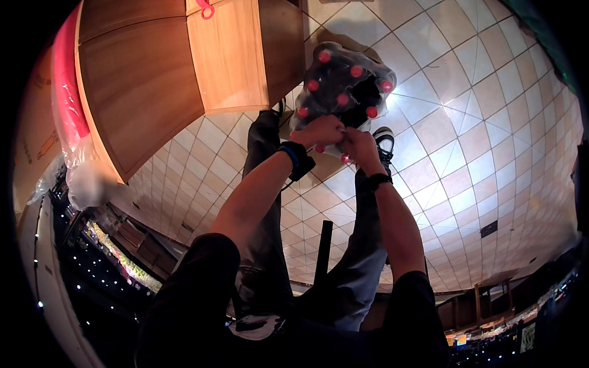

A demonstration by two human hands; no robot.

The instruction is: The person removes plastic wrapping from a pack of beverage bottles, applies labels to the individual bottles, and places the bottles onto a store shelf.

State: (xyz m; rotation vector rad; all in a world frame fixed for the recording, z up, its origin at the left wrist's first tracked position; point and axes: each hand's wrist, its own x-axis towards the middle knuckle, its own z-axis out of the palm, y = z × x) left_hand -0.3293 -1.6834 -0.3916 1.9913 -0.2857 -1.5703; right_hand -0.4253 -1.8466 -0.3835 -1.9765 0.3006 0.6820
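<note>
On the floor in front of me stands a pack of dark bottles (342,99) with red caps, bundled in clear plastic wrap (384,63). A dark gap shows among the caps on the right side, where the wrap looks torn. My left hand (320,131) is closed at the pack's near edge, its fingers pinching the wrap. Right beside it, almost touching, my right hand (362,149) also pinches the wrap with bent fingers. The fingertips partly hide one another, and my hands cover some of the near caps.
A wooden cabinet (233,55) stands at the left, close to the pack, with a red ring (208,12) on its top. Beyond it lies a red plastic-wrapped roll (69,92). My shoe (384,144) is near the pack on the tiled floor (454,147).
</note>
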